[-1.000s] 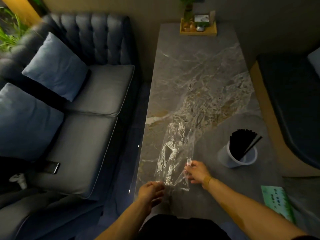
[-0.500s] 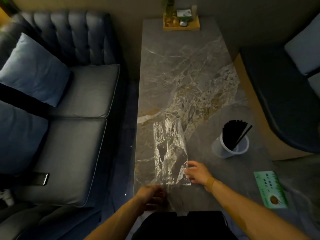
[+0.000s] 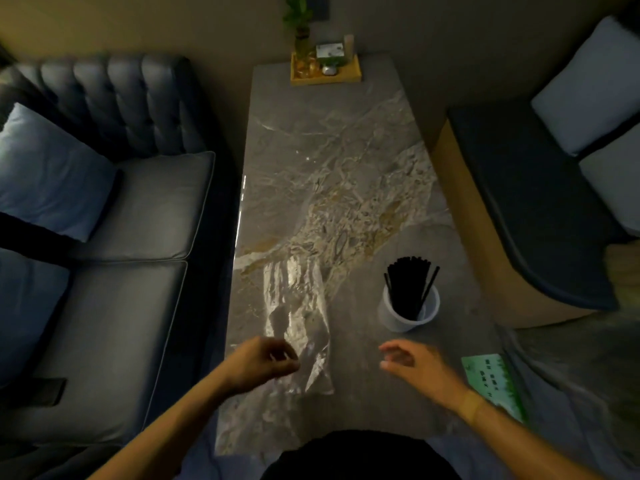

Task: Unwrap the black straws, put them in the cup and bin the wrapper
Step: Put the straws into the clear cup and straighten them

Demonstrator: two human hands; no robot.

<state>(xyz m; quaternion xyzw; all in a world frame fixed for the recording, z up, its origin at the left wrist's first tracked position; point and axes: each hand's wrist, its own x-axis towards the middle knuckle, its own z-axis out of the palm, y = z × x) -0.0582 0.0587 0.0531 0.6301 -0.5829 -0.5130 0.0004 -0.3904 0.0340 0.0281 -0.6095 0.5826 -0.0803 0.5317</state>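
Note:
A clear crinkled plastic wrapper [image 3: 297,317] lies flat on the marble table [image 3: 332,174], near its front left. My left hand [image 3: 263,362] pinches the wrapper's near left edge. My right hand [image 3: 412,362] hovers apart from it to the right, fingers spread and holding nothing. A bundle of black straws [image 3: 410,285] stands upright in a white cup [image 3: 408,315] on the table's right side, beyond my right hand.
A green printed card [image 3: 491,382] lies at the table's right front edge. A wooden tray [image 3: 325,72] with a plant and small items sits at the far end. A dark sofa [image 3: 114,209] with blue cushions runs along the left; a bench [image 3: 540,202] is on the right.
My right hand has let go of the wrapper and moved right, fingers apart. My left hand stays on the wrapper's near edge. The view has shifted so the table sits further right.

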